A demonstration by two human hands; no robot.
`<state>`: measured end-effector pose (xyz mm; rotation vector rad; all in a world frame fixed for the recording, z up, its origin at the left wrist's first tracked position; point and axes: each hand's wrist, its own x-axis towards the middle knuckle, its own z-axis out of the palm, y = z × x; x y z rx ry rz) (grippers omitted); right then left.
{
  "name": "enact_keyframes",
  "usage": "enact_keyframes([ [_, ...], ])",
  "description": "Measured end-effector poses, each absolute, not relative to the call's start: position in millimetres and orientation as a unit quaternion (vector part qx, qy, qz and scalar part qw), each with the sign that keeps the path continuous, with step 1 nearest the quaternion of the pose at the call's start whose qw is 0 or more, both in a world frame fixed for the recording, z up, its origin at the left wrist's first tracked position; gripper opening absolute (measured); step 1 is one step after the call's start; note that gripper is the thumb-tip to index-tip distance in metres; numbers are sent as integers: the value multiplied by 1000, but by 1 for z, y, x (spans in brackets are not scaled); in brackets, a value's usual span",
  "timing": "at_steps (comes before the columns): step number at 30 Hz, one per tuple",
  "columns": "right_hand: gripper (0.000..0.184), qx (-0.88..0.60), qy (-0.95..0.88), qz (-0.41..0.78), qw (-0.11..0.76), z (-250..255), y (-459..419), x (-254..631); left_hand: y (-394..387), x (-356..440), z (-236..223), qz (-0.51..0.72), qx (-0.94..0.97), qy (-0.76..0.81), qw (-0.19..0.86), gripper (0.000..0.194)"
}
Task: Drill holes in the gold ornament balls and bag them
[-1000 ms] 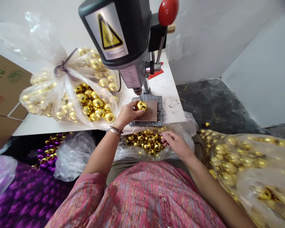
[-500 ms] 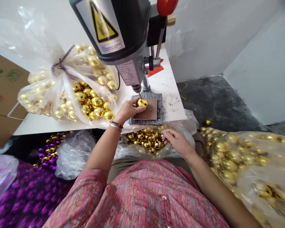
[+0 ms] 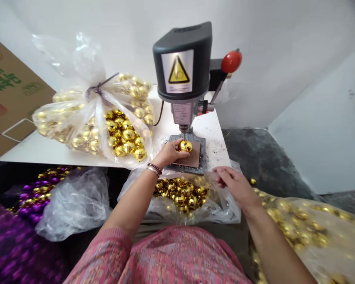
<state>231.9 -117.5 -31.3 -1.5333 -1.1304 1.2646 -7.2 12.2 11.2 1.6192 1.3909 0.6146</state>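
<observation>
While a shiny gold faceted ball [image 3: 185, 146] is clamped between the thumb and fingers of the left hand [image 3: 168, 154] at a flat brown plate [image 3: 194, 156], under a black-and-grey drill press [image 3: 182, 88], the right hand [image 3: 236, 183] is held aside, fingers curled; whether anything is gripped cannot be told.

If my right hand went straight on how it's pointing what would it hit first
From your right hand, probably the drill press base, at its near right corner, though depth is unclear: the white table's edge may come first.
</observation>
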Motion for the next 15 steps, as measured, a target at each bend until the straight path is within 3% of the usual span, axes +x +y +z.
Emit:
enact_keyframes([
  [5,86,-624,-454,366,520,27,-67,240,13,-8,9,261,658,536,459,72],
  [10,80,-617,-466,188,605,127,-18,238,12,-6,5,278,648,520,482,62],
  [13,78,-611,-499,111,605,188,-1,224,12,-5,1,292,660,501,477,46],
  [15,91,-650,-536,65,534,214,9,213,14,-5,-2,297,670,493,470,42],
])
